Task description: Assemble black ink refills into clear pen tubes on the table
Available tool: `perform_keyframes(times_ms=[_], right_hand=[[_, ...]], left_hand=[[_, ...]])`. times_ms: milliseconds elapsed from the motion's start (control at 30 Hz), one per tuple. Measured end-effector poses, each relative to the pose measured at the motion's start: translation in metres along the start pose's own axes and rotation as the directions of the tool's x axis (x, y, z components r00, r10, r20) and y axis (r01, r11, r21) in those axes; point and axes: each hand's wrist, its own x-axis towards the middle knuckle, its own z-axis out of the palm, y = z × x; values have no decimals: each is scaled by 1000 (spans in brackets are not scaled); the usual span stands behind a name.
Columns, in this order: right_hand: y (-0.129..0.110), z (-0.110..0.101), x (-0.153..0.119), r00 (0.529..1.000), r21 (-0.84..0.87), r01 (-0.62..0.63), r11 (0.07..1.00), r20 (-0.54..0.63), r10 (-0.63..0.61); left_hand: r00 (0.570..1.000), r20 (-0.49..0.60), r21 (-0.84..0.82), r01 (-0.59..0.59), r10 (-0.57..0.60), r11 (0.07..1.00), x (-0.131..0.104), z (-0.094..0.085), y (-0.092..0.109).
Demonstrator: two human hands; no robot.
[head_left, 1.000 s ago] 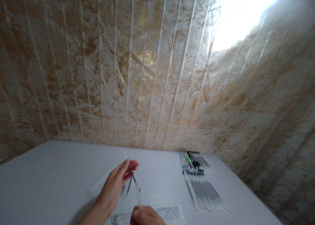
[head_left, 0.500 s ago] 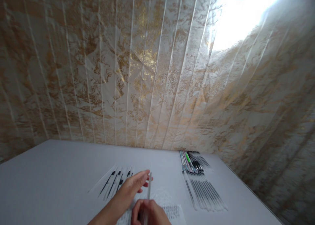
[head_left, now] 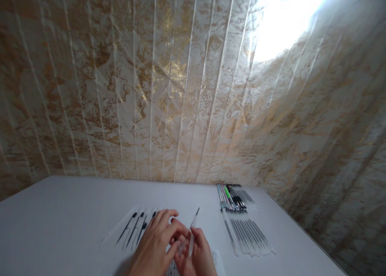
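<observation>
Centrally, right hand (head_left: 197, 250) grasping a pale pen (head_left: 192, 237), left hand (head_left: 159, 244) close by, its grip unclear.

The printed sheet (head_left: 218, 262) is cut off below, its characters (partly behind the hands) unreadably small.

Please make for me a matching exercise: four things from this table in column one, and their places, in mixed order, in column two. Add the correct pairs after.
Things:
1. Dark-tipped clear tube
2. Green-marked pen
3. Printed sheet
4. Row of clear sticks with dark cores

Places:
A. Partly hidden behind the hands
B. Near the far edge of the table, among other pens
C. Side by side, just nearer than the group of pens
D. Held in the right hand

Pairs: 1-D, 2-B, 3-A, 4-C
</observation>
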Motion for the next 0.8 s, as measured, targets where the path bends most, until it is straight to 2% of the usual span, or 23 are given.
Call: perform_keyframes(times_ms=[133, 233, 567, 700, 800], right_hand=[[9, -3, 5, 999, -16, 32, 999, 39, -31], [12, -8, 8, 998, -26, 57, 998, 33, -57], [13, -10, 10, 999, 5, -31, 1000, 13, 31], [25, -28, 20, 998, -26, 56, 998, 16, -55], [34, -47, 30, 998, -71, 69, 995, 15, -68]], left_hand=[[998, 63, 61, 11, -15, 998, 0, -3, 0], [997, 58, 112, 38, -44, 993, 0, -6, 2], [995, 85, 320, 22, -52, 947, 1, -4, 8], [990, 87, 346, 75, -112, 935, -1, -2, 5], [991, 79, 319, 75, -105, 945, -1, 0, 1]])
